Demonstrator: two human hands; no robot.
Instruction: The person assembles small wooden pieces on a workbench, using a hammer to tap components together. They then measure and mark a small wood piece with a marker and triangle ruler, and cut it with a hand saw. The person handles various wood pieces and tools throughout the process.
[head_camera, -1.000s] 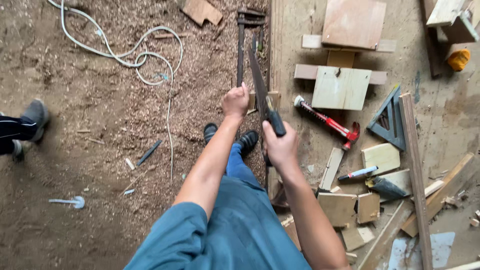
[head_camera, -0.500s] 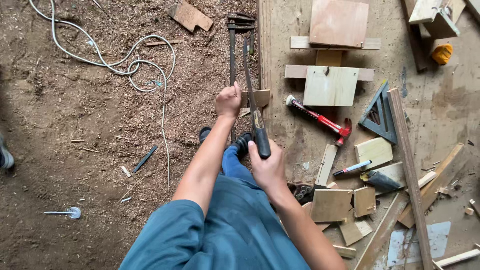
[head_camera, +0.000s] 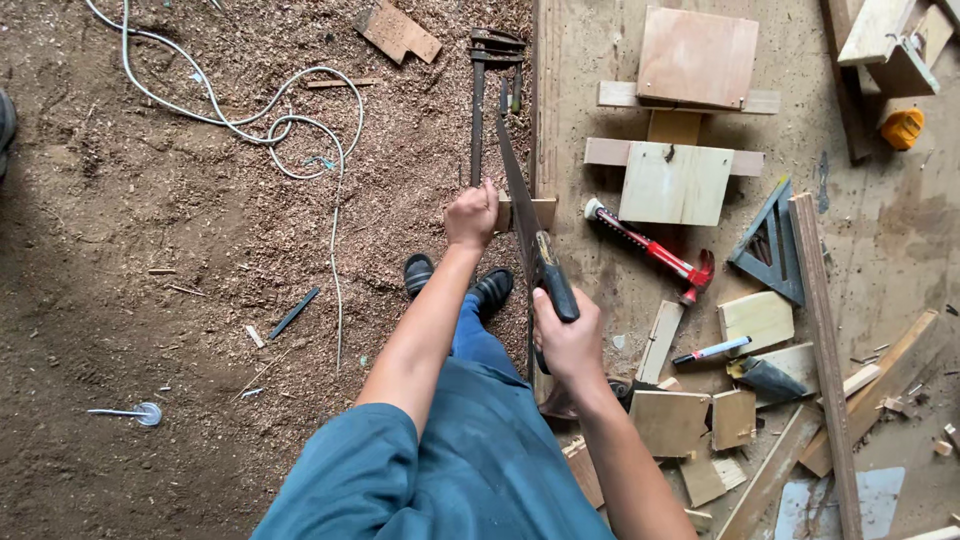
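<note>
The person stands at the edge of a low plywood platform (head_camera: 590, 270), bent over a hand saw (head_camera: 522, 215). The right hand (head_camera: 568, 340) is wrapped tight round the saw's dark handle, fingers fully closed on it, and the blade runs away from them at a slant across a small wooden block (head_camera: 530, 212) that juts over the platform's edge. The left hand (head_camera: 472, 214) is closed down on the near end of that block, pinning it, just beside the blade. Below the hands two dark shoes (head_camera: 455, 280) stand on the sawdust-covered ground (head_camera: 180, 300), where a white cable (head_camera: 250, 120) loops about. A long bar clamp (head_camera: 480, 90) lies past the left hand. On the platform, right of the saw, lie a red-handled hammer (head_camera: 655, 250), a grey triangular square (head_camera: 770, 245), a marker pen (head_camera: 712, 351), a long wooden strip (head_camera: 822, 340) and scattered offcuts (head_camera: 700, 420).
</note>
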